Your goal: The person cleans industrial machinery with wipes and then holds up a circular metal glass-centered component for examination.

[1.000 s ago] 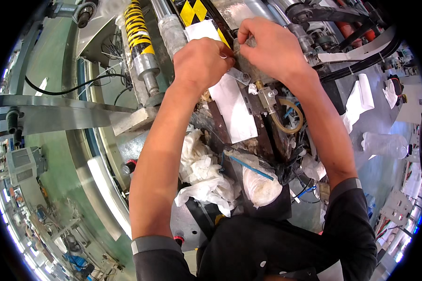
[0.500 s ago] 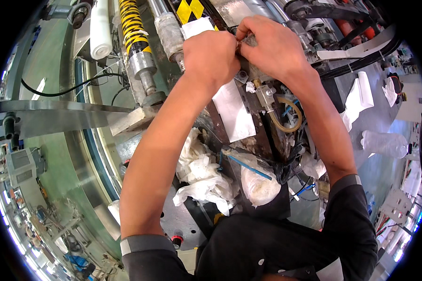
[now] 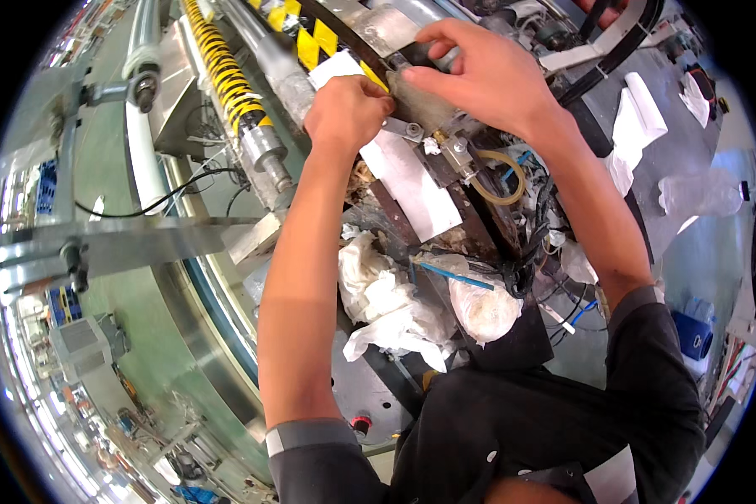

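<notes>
My left hand (image 3: 344,116) is curled closed above a long white paper strip (image 3: 416,193). What its fingers pinch, if anything, is hidden. The strip runs beneath that hand and lies flat along the dark machine frame, its upper end showing beyond the knuckles. To the right, my right hand (image 3: 491,80) is open, thumb and index finger spread apart over a grey, worn roller (image 3: 424,109). Just below the hands sit a small bolted bracket (image 3: 413,130) and a brass-and-steel valve fitting (image 3: 458,155) with a looped yellowish hose (image 3: 519,189).
Crumpled white cloths (image 3: 386,302) and a plastic-wrapped bundle (image 3: 483,311) lie near my body. Yellow-and-black striped shaft (image 3: 227,84) and white roller (image 3: 143,151) stand left. On the grey surface at right are white sheet material (image 3: 638,118) and a clear plastic bottle (image 3: 701,193).
My hands have moved apart. The right hand has opened its fingers; the left has drawn away from it, still curled. The whole view has shifted slightly.
</notes>
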Motion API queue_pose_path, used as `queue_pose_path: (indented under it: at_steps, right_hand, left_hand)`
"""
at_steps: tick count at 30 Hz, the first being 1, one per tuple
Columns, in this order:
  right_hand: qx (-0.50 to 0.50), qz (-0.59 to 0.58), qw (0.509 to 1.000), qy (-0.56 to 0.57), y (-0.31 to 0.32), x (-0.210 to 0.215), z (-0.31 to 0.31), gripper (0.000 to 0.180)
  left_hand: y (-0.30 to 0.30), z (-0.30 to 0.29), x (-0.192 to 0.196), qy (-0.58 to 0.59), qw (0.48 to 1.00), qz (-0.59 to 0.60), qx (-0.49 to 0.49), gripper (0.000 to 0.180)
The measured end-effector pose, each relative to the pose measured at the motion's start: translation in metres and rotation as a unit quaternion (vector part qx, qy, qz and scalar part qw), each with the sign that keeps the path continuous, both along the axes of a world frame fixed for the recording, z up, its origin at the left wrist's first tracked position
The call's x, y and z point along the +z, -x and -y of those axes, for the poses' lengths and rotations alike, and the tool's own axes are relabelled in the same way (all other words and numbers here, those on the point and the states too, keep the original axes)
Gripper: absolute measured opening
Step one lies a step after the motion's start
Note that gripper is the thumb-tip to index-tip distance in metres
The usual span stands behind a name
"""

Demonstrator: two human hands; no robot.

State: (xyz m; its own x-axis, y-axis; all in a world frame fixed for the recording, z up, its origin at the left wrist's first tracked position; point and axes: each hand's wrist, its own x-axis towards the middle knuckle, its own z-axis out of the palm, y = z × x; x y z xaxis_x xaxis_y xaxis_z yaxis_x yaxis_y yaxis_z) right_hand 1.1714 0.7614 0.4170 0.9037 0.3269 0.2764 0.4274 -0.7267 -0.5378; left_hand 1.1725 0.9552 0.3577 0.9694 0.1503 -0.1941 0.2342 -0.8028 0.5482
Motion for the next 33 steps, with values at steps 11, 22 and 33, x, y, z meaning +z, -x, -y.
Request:
queue_pose_path:
  at_steps: [11, 22, 33]
  right_hand:
    - [0.177, 0.127, 0.941, 0.258, 0.035, -0.04, -0.042, 0.01]
    - [0.122, 0.028, 0.924, 0.36, 0.009, -0.034, -0.062, 0.014]
    - [0.063, -0.019, 0.933, 0.354, -0.001, -0.022, -0.071, 0.019]
  left_hand:
    - [-0.034, -0.027, -0.022, 0.074, 0.995, -0.053, -0.049, 0.035]
    - [-0.012, -0.027, -0.028, 0.355, 0.931, -0.058, 0.057, 0.02]
    - [0.027, -0.015, -0.035, 0.445, 0.894, 0.02, 0.045, 0.019]
